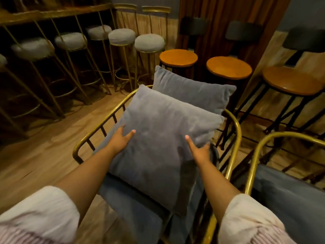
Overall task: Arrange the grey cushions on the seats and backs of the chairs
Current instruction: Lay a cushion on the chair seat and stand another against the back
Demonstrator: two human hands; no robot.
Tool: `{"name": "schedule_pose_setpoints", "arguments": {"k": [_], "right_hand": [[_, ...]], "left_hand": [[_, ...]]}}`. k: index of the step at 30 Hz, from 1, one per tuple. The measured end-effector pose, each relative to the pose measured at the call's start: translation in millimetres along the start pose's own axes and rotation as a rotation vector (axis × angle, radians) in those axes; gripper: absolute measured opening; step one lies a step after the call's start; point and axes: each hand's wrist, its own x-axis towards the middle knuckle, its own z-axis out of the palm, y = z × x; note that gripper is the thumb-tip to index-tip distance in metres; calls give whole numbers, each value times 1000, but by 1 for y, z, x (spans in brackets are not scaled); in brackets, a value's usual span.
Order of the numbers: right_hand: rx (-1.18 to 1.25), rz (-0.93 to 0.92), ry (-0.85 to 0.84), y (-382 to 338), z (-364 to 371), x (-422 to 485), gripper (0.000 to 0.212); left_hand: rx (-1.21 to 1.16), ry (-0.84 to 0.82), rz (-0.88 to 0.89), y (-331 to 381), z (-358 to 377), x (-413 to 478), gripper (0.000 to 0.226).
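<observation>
A large grey cushion [158,138] lies tilted over the seat of a gold metal chair [98,129]. My left hand [123,140] grips its left edge, thumb on top. My right hand [200,152] grips its right edge the same way. A second grey cushion [191,92] leans upright at the far side of the chair, partly behind the first. A grey seat pad [123,199] shows under the held cushion. To the right stands another gold chair [255,155] with a grey cushion [295,199] on its seat.
Several gold bar stools with grey round seats [149,42] line a counter [52,13] at the back left. Three wooden-topped stools [228,66] with black legs stand at the back right. Wooden floor [44,138] lies to the left of the chair.
</observation>
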Motion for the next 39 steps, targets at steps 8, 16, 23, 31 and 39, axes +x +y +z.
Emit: {"name": "schedule_pose_setpoints", "arguments": {"k": [8,16,23,31,39], "right_hand": [[11,96,204,32,45,66,126],[161,-42,151,46,46,78,143],[294,261,-165,64,1,42,116],[384,112,-135,-3,-69,-46,108],[384,-61,-41,-50,-185,-136,88]], "left_hand": [[-4,-60,-142,-30,6,157,111],[-177,-103,-204,-47,-1,187,105],[-213,-28,-154,-38,-10,138,110],[-326,56,86,23,-46,25,86],[-447,-19,201,70,-45,-90,92]]}}
